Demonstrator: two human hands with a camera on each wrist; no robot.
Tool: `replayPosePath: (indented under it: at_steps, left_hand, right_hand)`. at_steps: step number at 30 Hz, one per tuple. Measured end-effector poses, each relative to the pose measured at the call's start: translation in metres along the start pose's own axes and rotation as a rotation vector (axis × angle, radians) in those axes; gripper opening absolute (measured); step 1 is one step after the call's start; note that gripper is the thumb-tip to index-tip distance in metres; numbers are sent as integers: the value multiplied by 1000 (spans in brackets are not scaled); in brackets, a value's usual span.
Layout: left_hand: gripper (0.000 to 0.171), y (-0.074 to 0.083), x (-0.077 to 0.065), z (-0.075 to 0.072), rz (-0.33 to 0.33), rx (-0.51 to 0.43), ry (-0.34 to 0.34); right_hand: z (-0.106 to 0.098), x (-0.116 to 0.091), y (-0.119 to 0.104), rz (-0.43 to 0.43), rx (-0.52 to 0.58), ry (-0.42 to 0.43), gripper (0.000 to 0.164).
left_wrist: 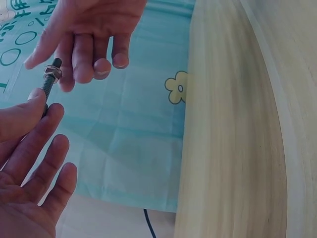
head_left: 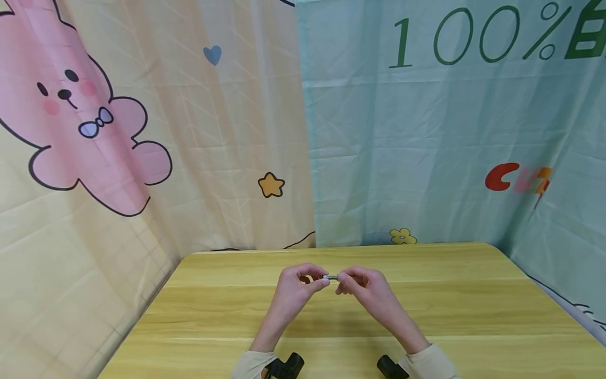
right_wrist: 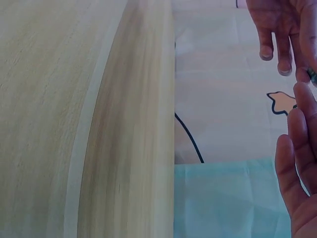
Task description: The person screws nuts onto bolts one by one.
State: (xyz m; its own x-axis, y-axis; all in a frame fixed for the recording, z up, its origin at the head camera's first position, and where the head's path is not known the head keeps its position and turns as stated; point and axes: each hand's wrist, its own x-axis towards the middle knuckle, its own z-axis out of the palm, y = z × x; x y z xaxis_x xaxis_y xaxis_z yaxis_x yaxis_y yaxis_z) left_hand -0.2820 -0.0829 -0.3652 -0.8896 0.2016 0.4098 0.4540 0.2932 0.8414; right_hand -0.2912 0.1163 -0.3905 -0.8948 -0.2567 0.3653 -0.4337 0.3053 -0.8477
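My left hand (head_left: 294,287) pinches a small metal bolt (head_left: 332,277) between thumb and forefinger. In the left wrist view, the bolt's threaded shank (left_wrist: 48,85) stands out from the left fingertips. A nut (left_wrist: 53,72) sits on the shank near its far end. Facing it is my right hand (head_left: 371,290), its thumb and forefinger spread on either side of the nut with a gap showing beside the thumb. Only a dark sliver of metal (right_wrist: 311,74) shows at the edge of the right wrist view. The left fingers hide the bolt's other end.
Both hands are above a light wooden table (head_left: 213,316). Behind it hang a cream curtain (head_left: 227,210) and a teal curtain (head_left: 426,158) with printed figures. Black wrist cameras (head_left: 289,366) sit by the sleeves.
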Motion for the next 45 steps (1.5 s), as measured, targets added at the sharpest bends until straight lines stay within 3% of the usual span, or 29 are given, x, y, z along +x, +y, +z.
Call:
replayPosePath:
  at_steps: [3,7,13,17,29,36,41,45]
  left_hand:
    - [5,14,-4,-2,12,6,4]
    - [5,19,-5,-2,25,15,8]
    - [6,-5,3,1,-1,19,13]
    - [6,-20,7,2,1,43,24]
    - [4,-24,7,2,11,29,11]
    - [5,-24,5,3,6,31,-12]
    - [4,-25,5,3,26,36,-17]
    - [4,-26,4,3,32,32,-6]
  right_hand:
    - [0,0,1,-18,-38,12,25]
    - [1,2,4,-98,-53,4,34]
    - [-1,3,4,-187,-18,-19,30]
    - [-2,5,2,-201,-37,-14,25]
    - [-3,3,2,-84,-32,-36,15]
    - [-1,0,4,-36,-24,-46,26]
    - [1,-1,3,25,-57,-6,29]
    - [2,-1,3,15,-63,28,28]
